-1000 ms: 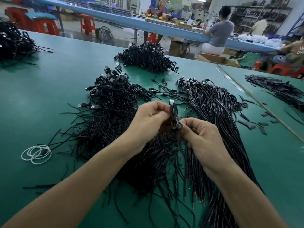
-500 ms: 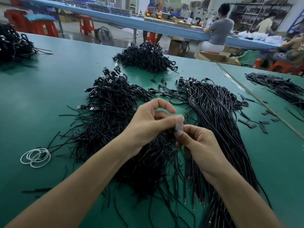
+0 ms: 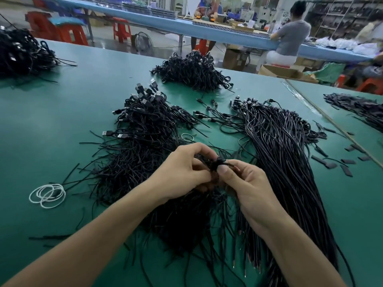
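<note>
Head view: left hand (image 3: 182,172) and right hand (image 3: 246,183) fingers pinch one coiled black cable (image 3: 213,162).

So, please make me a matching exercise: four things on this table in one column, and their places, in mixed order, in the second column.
Things:
1. white loops
2. small coiled cable
3. long straight cables
4. flat black pieces

Places:
a. spread out just right of the right hand
b. scattered at the far right
c. lying alone at the far left
d. pinched between the left hand and the right hand

Pairs: 1-c, 2-d, 3-a, 4-b.
</note>
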### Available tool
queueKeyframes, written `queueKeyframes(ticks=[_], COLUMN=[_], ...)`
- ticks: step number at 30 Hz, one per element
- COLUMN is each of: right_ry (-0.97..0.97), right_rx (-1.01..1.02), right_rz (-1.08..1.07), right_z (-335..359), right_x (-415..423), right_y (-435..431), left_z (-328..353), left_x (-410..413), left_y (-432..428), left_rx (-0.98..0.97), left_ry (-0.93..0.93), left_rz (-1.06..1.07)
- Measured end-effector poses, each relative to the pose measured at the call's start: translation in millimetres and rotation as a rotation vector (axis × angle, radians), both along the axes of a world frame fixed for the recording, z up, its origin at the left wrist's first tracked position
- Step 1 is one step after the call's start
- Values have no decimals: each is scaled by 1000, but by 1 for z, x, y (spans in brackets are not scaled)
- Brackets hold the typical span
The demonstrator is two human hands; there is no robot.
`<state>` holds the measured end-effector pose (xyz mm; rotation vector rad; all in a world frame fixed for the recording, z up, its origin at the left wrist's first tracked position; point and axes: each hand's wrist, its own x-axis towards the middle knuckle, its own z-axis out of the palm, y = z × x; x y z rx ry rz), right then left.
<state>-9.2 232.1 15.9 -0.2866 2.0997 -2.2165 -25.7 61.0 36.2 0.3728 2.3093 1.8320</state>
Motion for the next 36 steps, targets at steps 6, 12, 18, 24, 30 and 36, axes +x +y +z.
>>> queueKeyframes(ticks=[6,12,18,24,30,36], right_ry=[-37,-156,-205,104,94,65], right_rx=[-37,-9,35,1212,1187,1200], right_rz=[130,122,109,-389,-447,-500], right_z=[0,-8,-14,-28,-43,-31], right_x=[-16,-10,0,-10,-11,-12], right_y=[-9,-8,2,37,35,34], left_z=[11,3,-7,-28,-27,-4], left_x=[-6,-3,1,-23,-82,-125], left_y=[-7,-14,-20,-36,-40,-8], left_rx=[214,162,71,9,-162,-229], left_ry=[-104,49,132,268,273,246], left_rz=[86,-5,-53,337,440,436])
